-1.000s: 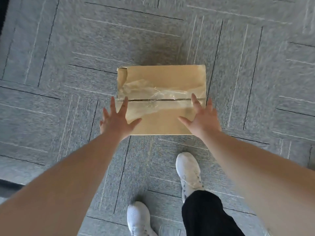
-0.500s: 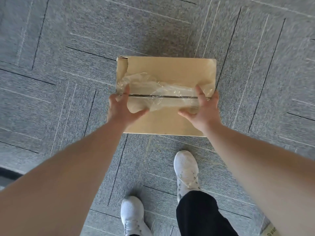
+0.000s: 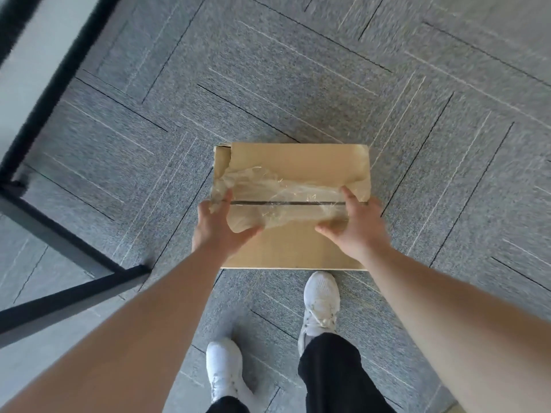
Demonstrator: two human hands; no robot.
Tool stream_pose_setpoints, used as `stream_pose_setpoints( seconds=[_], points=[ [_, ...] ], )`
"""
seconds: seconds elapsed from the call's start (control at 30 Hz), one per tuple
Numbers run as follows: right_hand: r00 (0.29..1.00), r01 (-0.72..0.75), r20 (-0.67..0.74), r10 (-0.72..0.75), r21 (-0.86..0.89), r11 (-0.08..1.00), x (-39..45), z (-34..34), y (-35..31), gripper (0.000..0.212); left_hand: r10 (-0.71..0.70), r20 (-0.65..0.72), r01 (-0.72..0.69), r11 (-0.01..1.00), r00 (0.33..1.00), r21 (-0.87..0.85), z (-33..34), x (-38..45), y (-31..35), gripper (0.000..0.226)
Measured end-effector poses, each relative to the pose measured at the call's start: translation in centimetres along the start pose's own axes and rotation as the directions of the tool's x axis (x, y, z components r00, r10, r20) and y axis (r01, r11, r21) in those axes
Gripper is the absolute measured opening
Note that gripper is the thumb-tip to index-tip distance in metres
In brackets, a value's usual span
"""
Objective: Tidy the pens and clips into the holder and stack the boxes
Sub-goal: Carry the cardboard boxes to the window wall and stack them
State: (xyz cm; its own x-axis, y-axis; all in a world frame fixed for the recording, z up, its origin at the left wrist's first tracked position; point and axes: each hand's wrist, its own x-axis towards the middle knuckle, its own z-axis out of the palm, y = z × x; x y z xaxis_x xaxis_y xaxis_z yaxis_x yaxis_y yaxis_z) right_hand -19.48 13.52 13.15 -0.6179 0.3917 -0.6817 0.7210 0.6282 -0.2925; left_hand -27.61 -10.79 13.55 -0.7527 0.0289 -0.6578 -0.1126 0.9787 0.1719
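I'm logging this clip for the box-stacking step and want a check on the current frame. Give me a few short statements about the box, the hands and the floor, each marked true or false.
1. Both hands hold the cardboard box, the left hand at its left edge and the right hand at its right edge. True.
2. The box's top flaps stand wide open. False: they lie shut, with crumpled clear tape across the seam.
3. The floor is grey carpet tile. True.
4. The person is barefoot. False: they wear white sneakers.
5. A second box lies beside this one. False: only one box is in view.
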Motion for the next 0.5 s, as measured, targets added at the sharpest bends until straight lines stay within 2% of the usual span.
stream_pose_setpoints(
  seconds=[0.17, 0.33, 0.43, 0.5],
  points=[
    [0.993, 0.116, -0.007, -0.116, -0.072, 0.991, -5.9, -0.8, -2.2, 0.103, -0.071, -0.043, 0.063, 0.984, 0.997, -0.166, -1.1, -6.5, -3.6, 0.106],
    [0.986, 0.156, -0.029, -0.162, -0.154, 0.976, -14.2, -0.1, -2.7, 0.103, -0.067, -0.111, 0.046, 0.981, 0.992, -0.187, -1.3, -14.8, -7.2, 0.103],
    [0.988, 0.152, 0.011, -0.152, -0.157, 0.976, -20.3, 1.6, -2.4, 0.102, -0.114, -0.105, 0.088, 0.97, 0.988, -0.225, -0.6, -20.6, -10.9, 0.104],
    [0.977, 0.212, 0.001, -0.214, -0.148, 0.966, -23.5, 3.5, -2.3, 0.102, -0.114, -0.137, 0.08, 0.97, 0.984, -0.231, 0.7, -24.0, -13.8, 0.104]
  ],
)
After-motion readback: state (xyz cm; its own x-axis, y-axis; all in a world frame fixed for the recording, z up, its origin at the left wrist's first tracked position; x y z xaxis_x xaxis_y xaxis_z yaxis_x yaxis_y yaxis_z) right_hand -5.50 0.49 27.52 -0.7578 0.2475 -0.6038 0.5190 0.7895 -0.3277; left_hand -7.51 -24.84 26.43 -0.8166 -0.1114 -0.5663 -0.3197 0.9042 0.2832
